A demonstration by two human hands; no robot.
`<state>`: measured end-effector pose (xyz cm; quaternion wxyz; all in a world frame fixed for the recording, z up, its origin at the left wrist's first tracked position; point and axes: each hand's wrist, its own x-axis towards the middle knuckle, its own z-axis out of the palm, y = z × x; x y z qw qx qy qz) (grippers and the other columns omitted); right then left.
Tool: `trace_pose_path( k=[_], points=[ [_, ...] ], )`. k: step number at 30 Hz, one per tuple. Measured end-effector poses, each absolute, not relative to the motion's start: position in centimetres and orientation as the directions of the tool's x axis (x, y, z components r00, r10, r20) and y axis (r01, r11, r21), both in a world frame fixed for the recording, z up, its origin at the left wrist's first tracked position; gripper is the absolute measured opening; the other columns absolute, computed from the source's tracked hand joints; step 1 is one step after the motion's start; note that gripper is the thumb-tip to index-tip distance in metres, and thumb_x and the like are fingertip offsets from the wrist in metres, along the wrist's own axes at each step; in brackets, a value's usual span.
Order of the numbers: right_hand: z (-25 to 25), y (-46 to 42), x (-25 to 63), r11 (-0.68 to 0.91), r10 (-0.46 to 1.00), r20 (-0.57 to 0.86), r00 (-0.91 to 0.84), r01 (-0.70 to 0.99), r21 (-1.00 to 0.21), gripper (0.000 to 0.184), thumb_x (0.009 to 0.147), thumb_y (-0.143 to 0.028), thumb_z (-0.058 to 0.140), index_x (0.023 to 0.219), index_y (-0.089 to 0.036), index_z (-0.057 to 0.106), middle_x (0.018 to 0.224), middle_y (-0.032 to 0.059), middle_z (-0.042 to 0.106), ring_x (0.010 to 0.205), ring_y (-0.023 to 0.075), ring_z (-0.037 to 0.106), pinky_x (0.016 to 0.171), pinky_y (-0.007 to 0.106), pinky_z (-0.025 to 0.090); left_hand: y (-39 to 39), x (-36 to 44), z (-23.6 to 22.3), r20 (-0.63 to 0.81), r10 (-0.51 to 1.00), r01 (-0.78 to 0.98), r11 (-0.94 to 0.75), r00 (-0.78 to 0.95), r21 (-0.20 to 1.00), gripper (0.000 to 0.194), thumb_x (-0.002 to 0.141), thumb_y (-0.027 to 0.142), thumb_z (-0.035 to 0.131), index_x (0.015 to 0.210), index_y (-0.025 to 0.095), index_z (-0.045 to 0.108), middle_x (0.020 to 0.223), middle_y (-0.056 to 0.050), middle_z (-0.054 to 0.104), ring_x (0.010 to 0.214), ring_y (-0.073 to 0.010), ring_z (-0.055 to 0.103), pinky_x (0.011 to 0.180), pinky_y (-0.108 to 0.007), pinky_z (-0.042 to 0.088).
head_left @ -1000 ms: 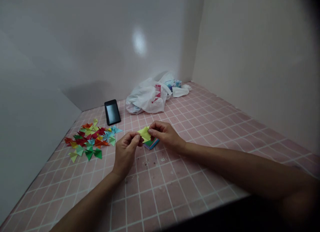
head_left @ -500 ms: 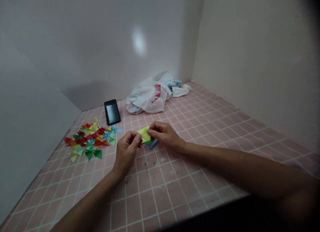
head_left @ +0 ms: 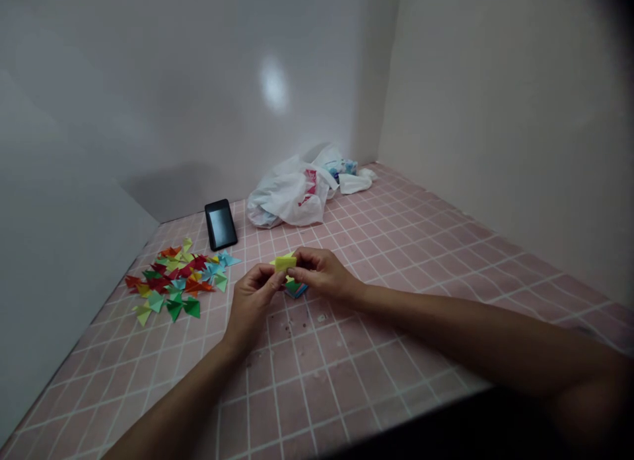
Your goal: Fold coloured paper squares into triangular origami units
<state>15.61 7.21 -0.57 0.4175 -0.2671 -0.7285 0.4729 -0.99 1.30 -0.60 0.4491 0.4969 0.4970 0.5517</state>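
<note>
Both hands meet over the middle of the pink tiled surface (head_left: 317,374). My left hand (head_left: 251,300) and my right hand (head_left: 321,273) each pinch one side of a small yellow-green paper piece (head_left: 284,262), folded narrow and held a little above the tiles. Right under it lies a small stack of coloured paper squares (head_left: 295,288), partly hidden by my right hand's fingers. To the left is a heap of several folded paper triangles (head_left: 174,281) in red, green, yellow, orange and light blue.
A black phone (head_left: 220,224) lies face up near the back wall. Beside it, in the corner, sits a crumpled white plastic bag (head_left: 292,193) with a blue-patterned item behind it. White walls close the left, back and right sides.
The yellow paper now looks narrower, folded down between my fingers. Both hands have drawn slightly closer together and a touch lower in view.
</note>
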Motion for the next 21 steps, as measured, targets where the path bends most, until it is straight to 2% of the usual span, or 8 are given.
trace_pose_path(
  k=[4, 11, 14, 17, 21],
  points=[
    [-0.42, 7.22, 15.77, 0.522, 0.731, 0.414, -0.542, 0.055, -0.851, 0.018, 0.085, -0.025, 0.06, 0.069, -0.017, 0.054, 0.069, -0.0011, 0.054, 0.066, 0.0119, 0.049, 0.062, 0.025, 0.037, 1.33, -1.05, -0.51, 0.165, 0.98, 0.048, -0.161, -0.113, 0.986, 0.015, 0.08, 0.031, 0.076, 0.088, 0.019, 0.073, 0.083, 0.0, 0.069, 0.078, -0.014, 0.06, 0.075, -0.025, 0.048],
    [-0.62, 7.19, 15.73, 0.471, 0.779, 0.407, -0.476, 0.017, -0.882, 0.009, 0.085, -0.023, 0.057, 0.078, -0.017, 0.057, 0.072, -0.0015, 0.057, 0.067, 0.0118, 0.051, 0.063, 0.025, 0.039, 1.4, -0.93, -0.66, 0.094, 0.985, 0.02, -0.092, -0.142, 0.996, 0.018, 0.077, 0.032, 0.077, 0.075, 0.017, 0.069, 0.07, 0.002, 0.064, 0.068, -0.0115, 0.056, 0.067, -0.022, 0.044],
    [-0.86, 7.3, 15.64, 0.395, 0.794, 0.362, -0.489, -0.038, -0.918, 0.01, 0.085, -0.027, 0.057, 0.081, -0.017, 0.056, 0.071, -0.0017, 0.057, 0.065, 0.0119, 0.052, 0.061, 0.025, 0.04, 1.46, -0.9, -0.76, 0.066, 0.987, 0.0, -0.067, -0.149, 0.998, 0.022, 0.075, 0.032, 0.078, 0.068, 0.017, 0.065, 0.062, 0.004, 0.06, 0.061, -0.0097, 0.052, 0.062, -0.02, 0.04],
    [-1.07, 7.39, 15.51, 0.34, 0.794, 0.314, -0.521, -0.05, -0.939, 0.014, 0.084, -0.03, 0.059, 0.079, -0.018, 0.055, 0.07, -0.0015, 0.057, 0.064, 0.0121, 0.053, 0.06, 0.025, 0.041, 1.47, -0.93, -0.84, 0.052, 0.988, -0.037, -0.058, -0.146, 0.998, 0.021, 0.075, 0.034, 0.079, 0.072, 0.018, 0.066, 0.063, 0.005, 0.06, 0.059, -0.0094, 0.051, 0.06, -0.021, 0.04],
    [-1.09, 7.39, 15.51, 0.369, 0.79, 0.315, -0.526, -0.002, -0.93, 0.014, 0.084, -0.028, 0.059, 0.075, -0.018, 0.055, 0.068, -0.0016, 0.056, 0.063, 0.0116, 0.051, 0.058, 0.024, 0.04, 1.37, -1.03, -0.71, 0.11, 0.981, 0.035, -0.106, -0.162, 0.994, 0.018, 0.08, 0.035, 0.074, 0.081, 0.018, 0.069, 0.067, 0.003, 0.062, 0.061, -0.0106, 0.055, 0.063, -0.022, 0.043]
  ],
)
